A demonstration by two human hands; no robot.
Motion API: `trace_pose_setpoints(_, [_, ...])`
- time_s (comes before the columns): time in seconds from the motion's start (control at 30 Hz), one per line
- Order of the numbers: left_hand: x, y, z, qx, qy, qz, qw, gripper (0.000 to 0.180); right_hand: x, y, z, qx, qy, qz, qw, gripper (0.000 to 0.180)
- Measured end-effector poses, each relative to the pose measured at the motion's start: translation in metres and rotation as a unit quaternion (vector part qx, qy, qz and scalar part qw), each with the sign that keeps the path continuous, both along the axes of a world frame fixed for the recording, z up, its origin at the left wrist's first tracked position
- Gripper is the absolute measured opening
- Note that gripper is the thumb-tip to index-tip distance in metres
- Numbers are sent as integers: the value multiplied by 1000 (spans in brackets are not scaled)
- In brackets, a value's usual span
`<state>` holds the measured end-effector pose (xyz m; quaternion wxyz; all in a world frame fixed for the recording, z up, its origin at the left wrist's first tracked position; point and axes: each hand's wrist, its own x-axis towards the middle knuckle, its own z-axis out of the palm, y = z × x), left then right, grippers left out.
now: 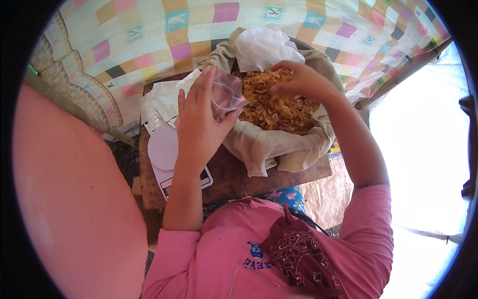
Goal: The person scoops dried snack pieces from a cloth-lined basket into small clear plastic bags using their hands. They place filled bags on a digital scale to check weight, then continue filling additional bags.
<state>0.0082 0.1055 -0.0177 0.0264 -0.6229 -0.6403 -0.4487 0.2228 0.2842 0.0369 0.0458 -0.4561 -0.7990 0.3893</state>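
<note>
**Sack of fried snacks, bag held open beside it**

- Sheet [149, 40]: patchwork-coloured, across 10 to 2 o'clock.
- Table [229, 174]: wooden, at centre.
- Sack [279, 147]: beige cloth, open-mouthed, on the table at 1 o'clock.
- Snacks [276, 107]: golden fried pieces filling the sack.
- Scale [167, 154]: white, round pan, at 9 o'clock from the sack.
- Left hand [199, 119]: grasps a clear bag [226, 92] by its mouth, at the sack's rim.
- Right hand [298, 79]: fingers clenched on snacks, over the pile.
</note>
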Motion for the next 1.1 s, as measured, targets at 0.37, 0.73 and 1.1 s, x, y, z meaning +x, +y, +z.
trace_pose_setpoints(0.37, [-8, -3, 1, -2, -5, 1, 1000, 92, 5, -10, 26, 222, 48, 23, 973, 22])
trace_pose_setpoints(0.73, [-1, -2, -3, -22, 13, 15, 1000, 88, -21, 17, -50, 320, -49, 111, 939, 28])
trace_pose_setpoints(1.1, [-3, 1, -5, -26, 5, 9, 1000, 87, 15, 30, -28, -177, 258, -78, 947, 33])
